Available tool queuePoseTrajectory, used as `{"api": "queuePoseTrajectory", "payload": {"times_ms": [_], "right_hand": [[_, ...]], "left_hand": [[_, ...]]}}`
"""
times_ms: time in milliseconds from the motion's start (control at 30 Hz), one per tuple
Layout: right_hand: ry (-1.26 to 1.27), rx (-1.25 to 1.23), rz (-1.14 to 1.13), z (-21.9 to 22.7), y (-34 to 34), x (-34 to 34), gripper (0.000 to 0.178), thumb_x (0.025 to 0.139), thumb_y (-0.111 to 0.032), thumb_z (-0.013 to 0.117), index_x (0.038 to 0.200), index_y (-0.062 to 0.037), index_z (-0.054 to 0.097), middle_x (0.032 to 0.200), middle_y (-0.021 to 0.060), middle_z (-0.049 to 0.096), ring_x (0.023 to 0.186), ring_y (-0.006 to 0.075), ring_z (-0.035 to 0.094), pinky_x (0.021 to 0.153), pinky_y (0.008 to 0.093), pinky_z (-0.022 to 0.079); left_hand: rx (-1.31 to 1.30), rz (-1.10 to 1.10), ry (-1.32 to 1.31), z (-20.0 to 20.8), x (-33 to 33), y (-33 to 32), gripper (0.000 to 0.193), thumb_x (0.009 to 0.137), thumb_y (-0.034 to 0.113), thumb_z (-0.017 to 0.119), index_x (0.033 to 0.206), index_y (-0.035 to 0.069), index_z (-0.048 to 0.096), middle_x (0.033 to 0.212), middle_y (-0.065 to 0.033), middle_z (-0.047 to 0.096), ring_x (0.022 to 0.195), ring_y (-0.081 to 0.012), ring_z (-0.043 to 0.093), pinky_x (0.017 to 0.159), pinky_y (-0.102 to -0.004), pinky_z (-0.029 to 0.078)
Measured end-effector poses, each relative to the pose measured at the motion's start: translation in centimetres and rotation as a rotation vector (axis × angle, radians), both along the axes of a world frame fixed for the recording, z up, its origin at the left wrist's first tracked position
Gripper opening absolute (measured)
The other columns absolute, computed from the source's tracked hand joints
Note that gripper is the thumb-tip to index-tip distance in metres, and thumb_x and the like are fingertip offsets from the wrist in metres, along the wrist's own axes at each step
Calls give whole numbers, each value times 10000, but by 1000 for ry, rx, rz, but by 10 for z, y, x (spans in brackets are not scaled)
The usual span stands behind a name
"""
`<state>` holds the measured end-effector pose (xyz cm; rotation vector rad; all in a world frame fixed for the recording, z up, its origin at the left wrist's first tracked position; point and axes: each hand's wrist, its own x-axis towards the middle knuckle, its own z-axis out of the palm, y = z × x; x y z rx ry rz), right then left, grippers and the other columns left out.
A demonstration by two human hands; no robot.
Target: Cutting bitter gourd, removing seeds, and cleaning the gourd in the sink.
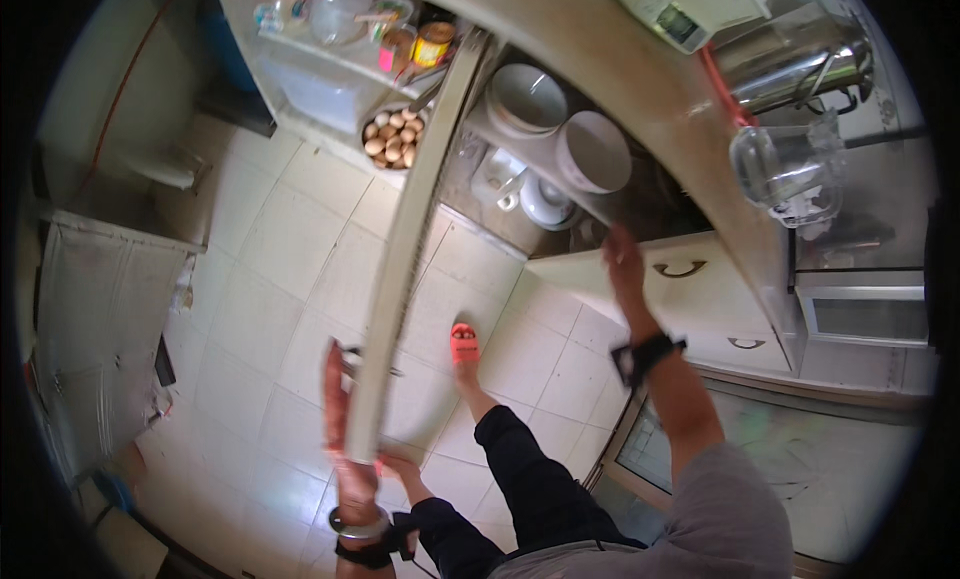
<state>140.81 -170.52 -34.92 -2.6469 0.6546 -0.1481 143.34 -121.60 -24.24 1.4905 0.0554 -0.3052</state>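
My left hand [345,429] is at the near end of an opened cabinet door [405,249], its fingers stretched along the door's outer face beside the handle [350,357]. My right hand [624,264] reaches to the front of the open cabinet, just left of a drawer handle [680,270]. Motion smears its fingers, and I see nothing in it. Inside, a shelf [545,164] carries a stack of white bowls [528,99] and another large white bowl [594,153]. Below are a lidded white-and-blue dish [548,201] and a white container [497,177].
Left of the door, open shelves hold jars [433,45] and a bowl of eggs [394,139]. The counter above bears a metal pot [795,64] and a clear plastic container [785,169]. A low cabinet [105,339] stands at left. My feet, in red slippers [464,343], are on the tiled floor.
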Motion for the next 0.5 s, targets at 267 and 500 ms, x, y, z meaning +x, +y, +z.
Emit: {"api": "queuePoseTrajectory", "payload": {"times_ms": [267, 500], "right_hand": [[101, -135, -279, -31, -236, 127, 192, 828, -197, 641, 970, -71, 612, 824, 129, 619, 772, 294, 623, 686, 398, 518], [18, -963, -1, -36, -252, 168, 178, 773, -157, 696, 897, -55, 620, 799, 168, 645, 796, 323, 649, 613, 422, 508]], "left_hand": [[-335, 818, -205, -60, 74, 55, 864, 900, 731, 250, 1388, 37, 414, 1412, -150, 440, 1330, -298, 389, 1135, -485, 237], [-415, 1147, -137, -28, 109, 47, 819, 874, 734, 343, 1366, 89, 458, 1378, -129, 475, 1303, -304, 426, 1119, -496, 287]]}}
